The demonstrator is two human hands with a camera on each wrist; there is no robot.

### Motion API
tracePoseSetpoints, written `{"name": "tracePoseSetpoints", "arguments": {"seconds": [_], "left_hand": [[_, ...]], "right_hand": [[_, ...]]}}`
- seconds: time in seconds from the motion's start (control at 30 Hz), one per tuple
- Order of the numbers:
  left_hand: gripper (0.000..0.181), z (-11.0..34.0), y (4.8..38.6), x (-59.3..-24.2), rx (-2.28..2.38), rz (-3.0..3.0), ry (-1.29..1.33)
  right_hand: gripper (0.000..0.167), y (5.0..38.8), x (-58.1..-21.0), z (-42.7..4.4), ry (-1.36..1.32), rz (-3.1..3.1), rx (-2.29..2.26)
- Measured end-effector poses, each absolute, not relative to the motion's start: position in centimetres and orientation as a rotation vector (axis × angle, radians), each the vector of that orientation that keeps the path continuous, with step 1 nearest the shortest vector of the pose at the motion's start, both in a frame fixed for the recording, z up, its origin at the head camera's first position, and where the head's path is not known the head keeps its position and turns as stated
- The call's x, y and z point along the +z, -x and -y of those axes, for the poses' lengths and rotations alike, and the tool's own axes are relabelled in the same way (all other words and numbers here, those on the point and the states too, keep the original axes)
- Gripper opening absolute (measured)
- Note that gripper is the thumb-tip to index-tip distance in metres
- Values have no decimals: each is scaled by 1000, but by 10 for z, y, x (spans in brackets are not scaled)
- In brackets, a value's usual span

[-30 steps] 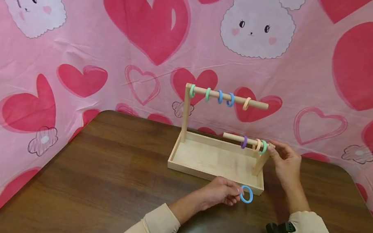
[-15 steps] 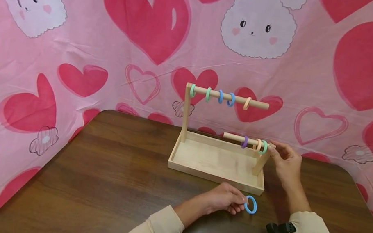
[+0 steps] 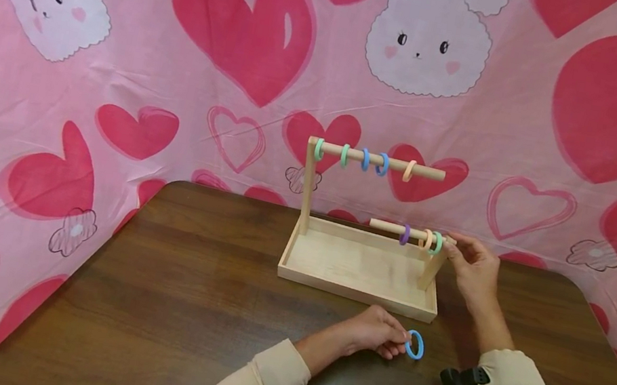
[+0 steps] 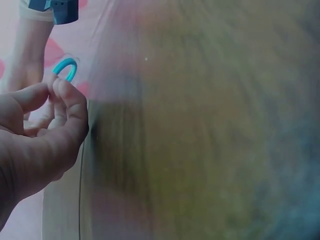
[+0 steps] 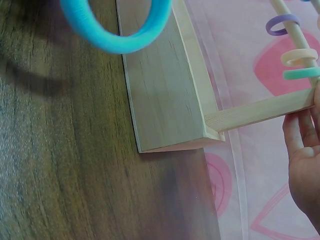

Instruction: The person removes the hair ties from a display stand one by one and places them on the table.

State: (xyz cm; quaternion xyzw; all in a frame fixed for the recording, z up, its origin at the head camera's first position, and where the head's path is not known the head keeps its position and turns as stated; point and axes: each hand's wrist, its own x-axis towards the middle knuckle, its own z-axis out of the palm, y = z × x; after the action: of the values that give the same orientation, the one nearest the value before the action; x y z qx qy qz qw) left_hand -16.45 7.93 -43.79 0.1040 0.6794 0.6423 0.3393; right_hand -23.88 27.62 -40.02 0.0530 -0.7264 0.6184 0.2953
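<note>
A blue ring (image 3: 414, 345) is pinched between thumb and fingers of the left hand (image 3: 377, 332), in front of the wooden stand's tray (image 3: 355, 295). In the left wrist view the ring (image 4: 73, 70) sticks up past the fingertips of the left hand (image 4: 45, 130). The right hand (image 3: 474, 270) grips the top of the short right post (image 3: 429, 272), at the end of the lower rod. On that rod hang a purple ring (image 3: 404, 235), a peach ring (image 3: 427, 240) and a green ring (image 3: 437, 243).
The upper rod (image 3: 428, 172), on a taller left post (image 3: 307, 185), carries two green rings, two blue rings and a peach ring (image 3: 408, 171). Behind the brown table (image 3: 171, 306) hangs a pink heart-patterned cloth.
The left hand has moved right and nearer to the table's front, carrying the blue ring. The right hand has stayed on the post.
</note>
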Motion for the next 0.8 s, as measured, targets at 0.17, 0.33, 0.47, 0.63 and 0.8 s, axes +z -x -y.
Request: {"name": "tracePoseSetpoints", "arguments": {"seconds": [0.17, 0.33, 0.47, 0.63, 0.8], "left_hand": [[21, -80, 166, -438, 1651, -1782, -276], [21, -80, 168, -439, 1620, -1818, -291], [19, -81, 168, -440, 1578, -1885, -305], [18, -82, 168, -439, 1543, -1979, -331], [18, -80, 169, -437, 1516, -2086, -369]], "right_hand": [[19, 239, -400, -276, -143, 1932, 1648], [16, 238, -399, -276, -131, 1927, 1667], [19, 237, -400, -276, -128, 1939, 1660], [20, 238, -401, -277, -152, 1938, 1648], [20, 239, -401, -277, -191, 1914, 1657]]}}
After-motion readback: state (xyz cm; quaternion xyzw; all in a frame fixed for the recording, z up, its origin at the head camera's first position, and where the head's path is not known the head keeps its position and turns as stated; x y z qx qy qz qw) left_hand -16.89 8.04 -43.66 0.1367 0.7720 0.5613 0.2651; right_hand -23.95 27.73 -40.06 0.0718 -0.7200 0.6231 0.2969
